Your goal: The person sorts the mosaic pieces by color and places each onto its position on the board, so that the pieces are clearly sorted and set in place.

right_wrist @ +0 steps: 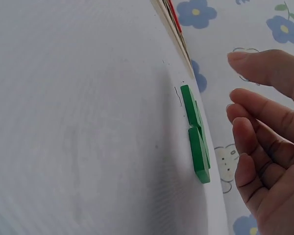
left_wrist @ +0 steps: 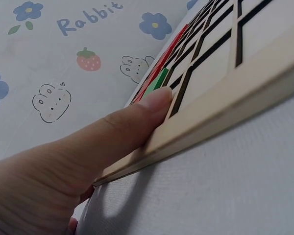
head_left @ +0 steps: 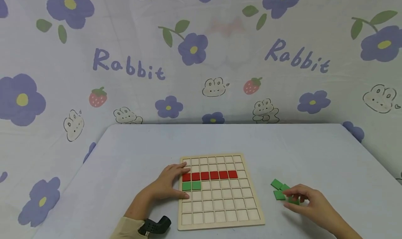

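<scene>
A wooden grid board [head_left: 221,226] lies on the table, with a row of several red tiles [head_left: 214,175] and two green tiles [head_left: 196,185] below the row's left end. My left hand [head_left: 168,181] rests on the board's left edge, fingers spread. In the left wrist view, the thumb [left_wrist: 157,100] lies straight across the wooden rim beside a green tile. To the right of the board, several loose green tiles [head_left: 278,195] lie close together. Over them hovers my right hand [head_left: 311,202], partly covering them. The right wrist view shows its thumb and fingers apart, holding nothing.
The white table [head_left: 150,141] stretches around the board and the loose tiles. Behind it hangs a cloth [head_left: 232,64] printed with flowers and rabbits. A black band [head_left: 157,225] is strapped on the left wrist.
</scene>
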`<action>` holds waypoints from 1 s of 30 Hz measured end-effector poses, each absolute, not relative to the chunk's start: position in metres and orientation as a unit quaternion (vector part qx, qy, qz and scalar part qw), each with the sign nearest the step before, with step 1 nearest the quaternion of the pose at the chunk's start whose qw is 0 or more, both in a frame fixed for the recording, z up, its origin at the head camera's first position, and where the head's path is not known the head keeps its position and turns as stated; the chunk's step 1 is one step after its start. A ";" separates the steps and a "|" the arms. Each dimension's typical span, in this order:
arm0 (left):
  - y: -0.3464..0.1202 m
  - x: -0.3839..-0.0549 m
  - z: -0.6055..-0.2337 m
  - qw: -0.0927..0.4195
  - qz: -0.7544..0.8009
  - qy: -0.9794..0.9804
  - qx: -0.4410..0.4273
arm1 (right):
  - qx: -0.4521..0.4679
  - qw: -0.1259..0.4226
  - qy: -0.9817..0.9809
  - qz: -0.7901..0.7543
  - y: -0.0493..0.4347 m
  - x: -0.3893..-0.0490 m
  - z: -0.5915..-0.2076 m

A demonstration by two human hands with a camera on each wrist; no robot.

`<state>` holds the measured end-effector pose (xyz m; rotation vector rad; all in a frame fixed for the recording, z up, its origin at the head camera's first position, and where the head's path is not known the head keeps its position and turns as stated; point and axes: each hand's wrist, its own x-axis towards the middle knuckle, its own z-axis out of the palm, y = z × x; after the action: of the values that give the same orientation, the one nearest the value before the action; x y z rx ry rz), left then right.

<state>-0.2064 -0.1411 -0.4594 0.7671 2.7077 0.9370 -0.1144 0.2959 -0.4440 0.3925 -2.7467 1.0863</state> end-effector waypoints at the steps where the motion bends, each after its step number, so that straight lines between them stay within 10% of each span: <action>1: -0.141 -0.207 -0.460 0.087 0.315 0.909 0.258 | 0.125 0.080 -0.921 0.361 0.297 -0.115 -0.445; 30: -0.143 -0.209 -0.464 0.078 0.314 0.907 0.271 | 0.025 -0.003 -0.933 0.358 0.326 -0.120 -0.464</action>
<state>-0.2088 -0.1428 -0.4637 0.8108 2.7159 0.9389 -0.1198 0.3257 -0.4639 0.0774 -2.9389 1.1262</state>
